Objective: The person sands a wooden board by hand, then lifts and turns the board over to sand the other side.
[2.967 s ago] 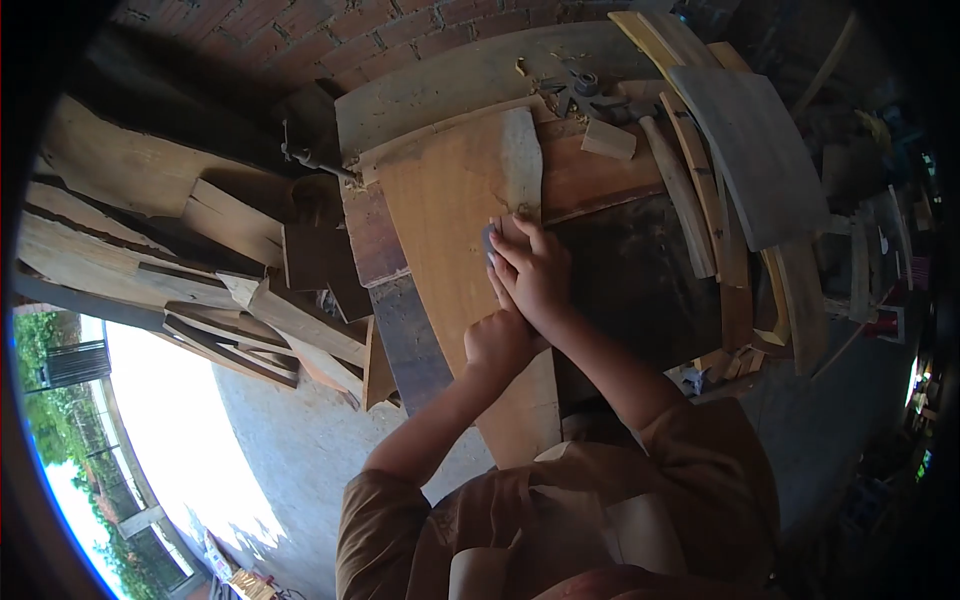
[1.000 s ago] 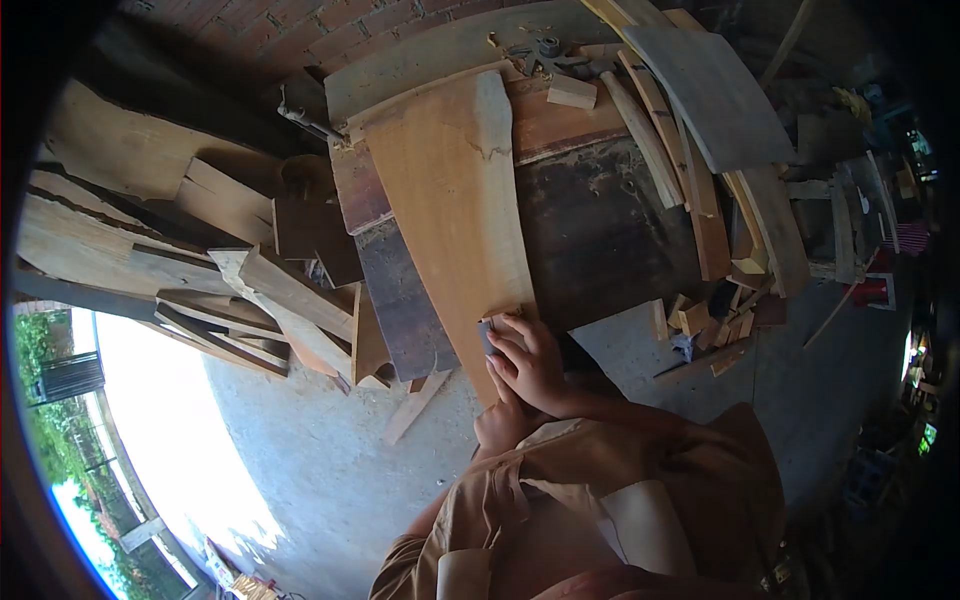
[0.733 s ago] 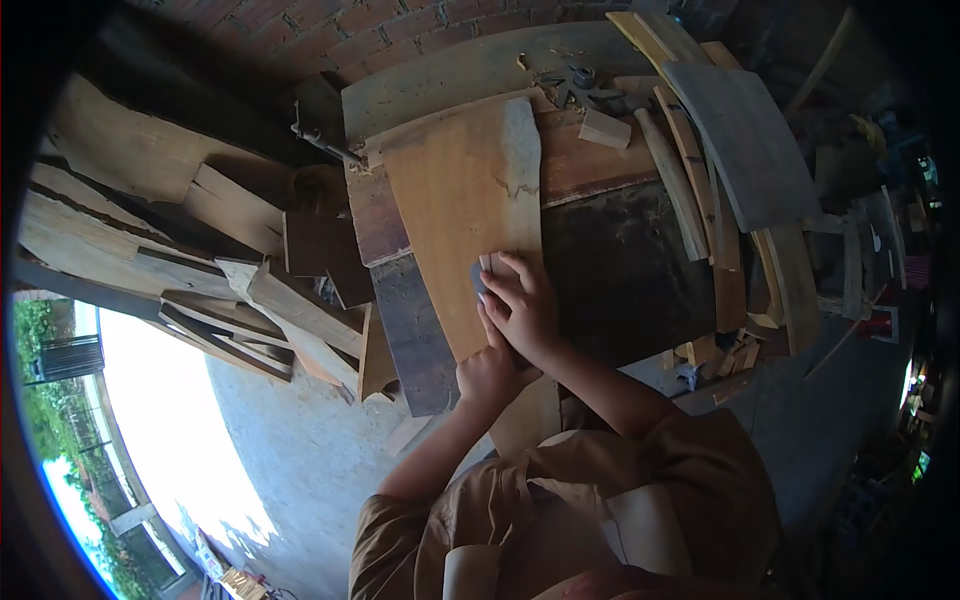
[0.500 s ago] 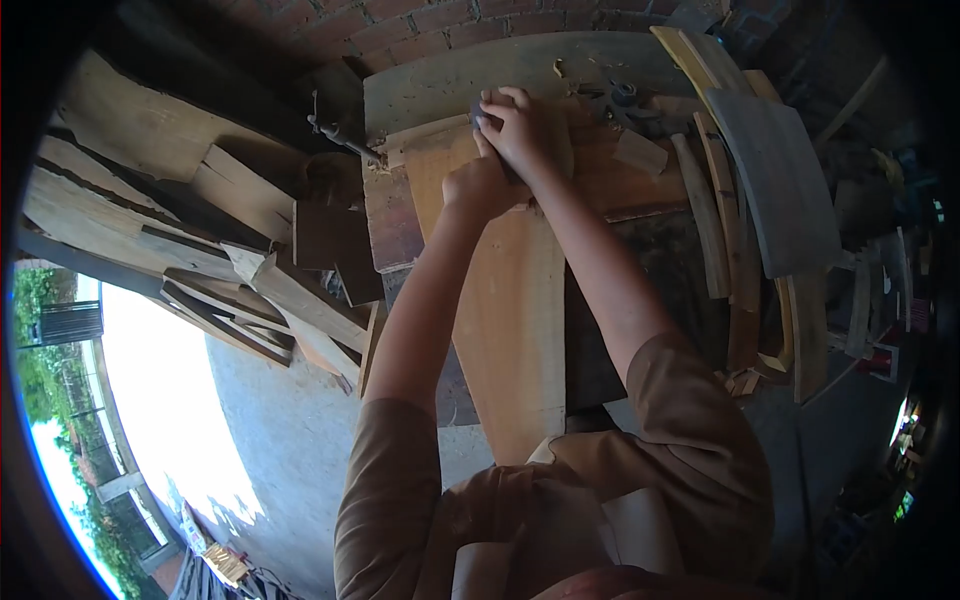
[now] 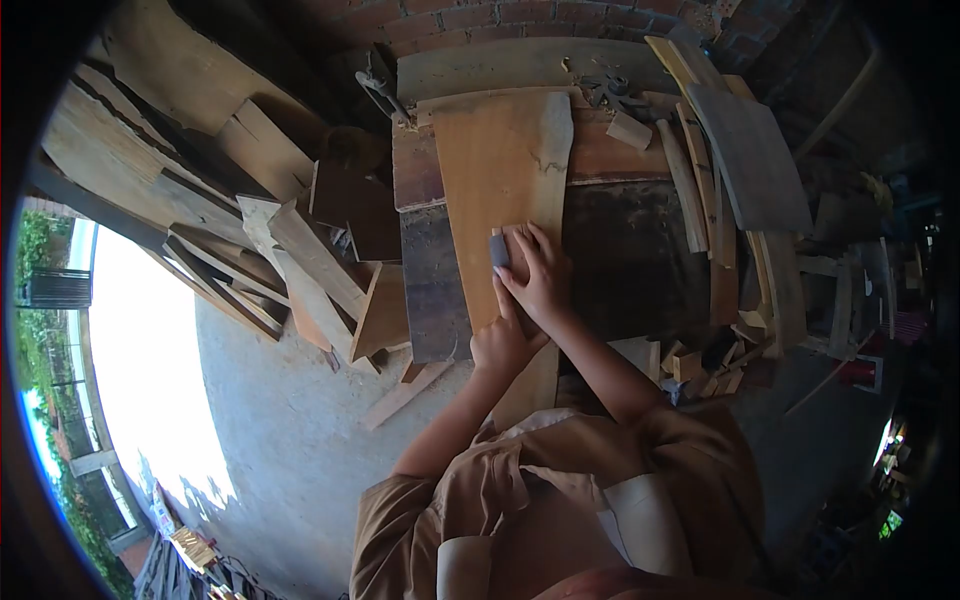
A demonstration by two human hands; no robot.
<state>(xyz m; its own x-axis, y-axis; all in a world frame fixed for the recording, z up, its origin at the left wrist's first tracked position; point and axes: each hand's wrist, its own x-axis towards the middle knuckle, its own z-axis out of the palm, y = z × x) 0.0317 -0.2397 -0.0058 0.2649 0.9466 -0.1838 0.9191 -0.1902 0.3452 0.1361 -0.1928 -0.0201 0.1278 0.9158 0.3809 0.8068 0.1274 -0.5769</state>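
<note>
On the plank: a grey sanding block (image 5: 498, 250) lies flat on the pale face, about halfway along its length and near its left edge.
Right hand (image 5: 543, 278): lies over the block, fingers stretched out and spread, the fingertips on the block's top and near side and pinning it to the wood; the palm rests on the plank behind it.
Left hand (image 5: 505, 345): sits just behind the right one, touching its heel and wrist, knuckles bent and one finger stretched forward along the wood; whether anything lies under its palm cannot be told.
Plank (image 5: 500, 160): long, light orange-brown, with a wavy bark-like edge on its right side; it runs from the far end of the worktop back to the person's body and overhangs the near edge.
Worktop (image 5: 630, 250): dark, worn wood, bare to the right of the plank.
Small wood block (image 5: 629, 130): on the far right part of the worktop, just beside some small metal pieces (image 5: 605, 90).
Curved slats (image 5: 690, 190): stacked along the right edge, with a broad grey panel (image 5: 750, 155) lying over them.
Scrap boards (image 5: 250, 220): heaped to the left, leaning on one another.
Floor (image 5: 300, 430): grey concrete, sunlit at far left.
Brick wall (image 5: 520, 15): behind the worktop.
</note>
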